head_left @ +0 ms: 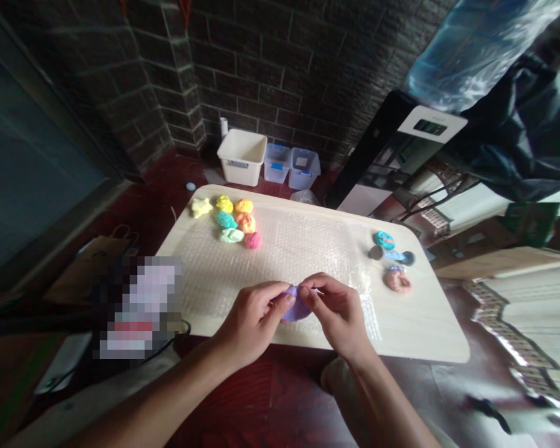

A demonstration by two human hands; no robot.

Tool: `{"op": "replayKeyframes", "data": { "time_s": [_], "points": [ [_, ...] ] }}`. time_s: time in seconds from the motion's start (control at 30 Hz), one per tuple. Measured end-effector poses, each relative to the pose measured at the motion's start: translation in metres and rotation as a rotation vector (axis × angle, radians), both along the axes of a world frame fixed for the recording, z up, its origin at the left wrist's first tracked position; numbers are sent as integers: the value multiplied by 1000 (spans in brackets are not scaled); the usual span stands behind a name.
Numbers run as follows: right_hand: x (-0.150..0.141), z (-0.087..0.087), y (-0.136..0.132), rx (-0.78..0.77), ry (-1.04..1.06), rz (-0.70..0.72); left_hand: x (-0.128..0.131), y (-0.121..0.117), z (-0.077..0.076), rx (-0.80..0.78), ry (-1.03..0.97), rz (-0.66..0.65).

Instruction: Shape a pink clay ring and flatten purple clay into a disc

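Observation:
A flattened piece of purple modelling clay [299, 306] is pinched between my two hands above the near edge of the table. My left hand [256, 317] grips its left side with thumb and fingertips. On the other side, my right hand [336, 311] holds the upper right edge, thumb against fingers. Beneath them lies a sheet of bubble wrap [303, 242]. Several coloured clay lumps sit at the far left, among them a pink one [252, 241], an orange one [246, 222] and a teal one [226, 219].
The pale table [429, 323] has rounded corners. At its right are a teal clay disc [384, 240], a blue dumbbell-shaped piece [394, 256] and a pinkish-brown clay ring [399, 281]. A white bin [242, 158] and two clear tubs stand behind, beside a water dispenser [429, 127].

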State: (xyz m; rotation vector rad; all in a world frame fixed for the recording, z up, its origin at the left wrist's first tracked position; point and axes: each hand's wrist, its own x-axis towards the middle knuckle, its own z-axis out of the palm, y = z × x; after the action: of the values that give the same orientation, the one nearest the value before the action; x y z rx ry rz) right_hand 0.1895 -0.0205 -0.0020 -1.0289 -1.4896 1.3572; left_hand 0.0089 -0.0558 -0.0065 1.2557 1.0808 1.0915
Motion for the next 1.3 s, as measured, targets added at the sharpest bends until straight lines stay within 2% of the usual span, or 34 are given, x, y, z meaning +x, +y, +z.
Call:
{"op": "replayKeyframes", "data": {
  "time_s": [0.47,0.57,0.73,1.1,1.3],
  "points": [
    [-3,1,-1,152,18,80,-7,-3,-4,200,259,-15],
    [-2,-1,-1,132,33,82,-7,-2,-4,224,306,-5],
    [-3,-4,1,34,89,34,-9,1,-3,294,350,91],
    [-1,-8,3,113,57,94,-11,5,-4,244,290,158],
    [-2,-5,3,-20,75,54,-13,4,-4,219,302,186]
  ]
}}
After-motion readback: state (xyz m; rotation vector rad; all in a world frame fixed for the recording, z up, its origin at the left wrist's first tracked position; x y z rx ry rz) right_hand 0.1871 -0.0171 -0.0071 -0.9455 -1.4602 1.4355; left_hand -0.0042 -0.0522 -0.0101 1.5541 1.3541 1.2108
